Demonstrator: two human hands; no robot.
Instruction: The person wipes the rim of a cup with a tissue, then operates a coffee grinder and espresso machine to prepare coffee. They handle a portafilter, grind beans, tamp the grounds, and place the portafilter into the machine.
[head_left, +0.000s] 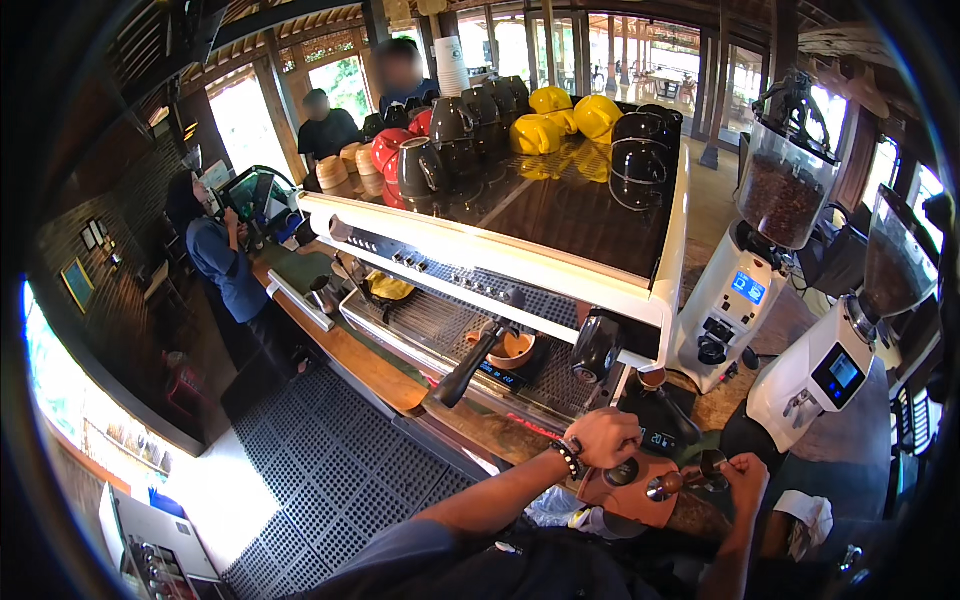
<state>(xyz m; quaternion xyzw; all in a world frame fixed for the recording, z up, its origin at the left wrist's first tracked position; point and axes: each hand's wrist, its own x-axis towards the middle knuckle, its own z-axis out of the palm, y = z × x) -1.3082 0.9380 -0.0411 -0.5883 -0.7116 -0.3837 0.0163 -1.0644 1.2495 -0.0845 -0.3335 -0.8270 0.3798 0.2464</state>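
My left hand (606, 439), with a beaded bracelet at its wrist, is curled beside a black digital scale (649, 429); its palm is hidden. On that scale rests a portafilter (679, 420), its basket filled with coffee grounds (652, 378). My right hand (746, 478) pinches the rim of a small metal cup (712, 469). Between my hands lies a brown tamping mat (634, 501), carrying a round black-topped tool (621, 472) and a wood-handled tamper (663, 486). Another portafilter (469, 367) is locked into the espresso machine (480, 232), above an orange-brown cup (512, 349).
Two coffee grinders (724, 311) (814, 382) stand at the right. A black mug (598, 345) is at the machine's right end. Yellow cups (536, 135) and dark mugs sit on top. A white cloth (806, 510) lies right. A co-worker (225, 255) stands left, beyond a rubber mat (337, 465).
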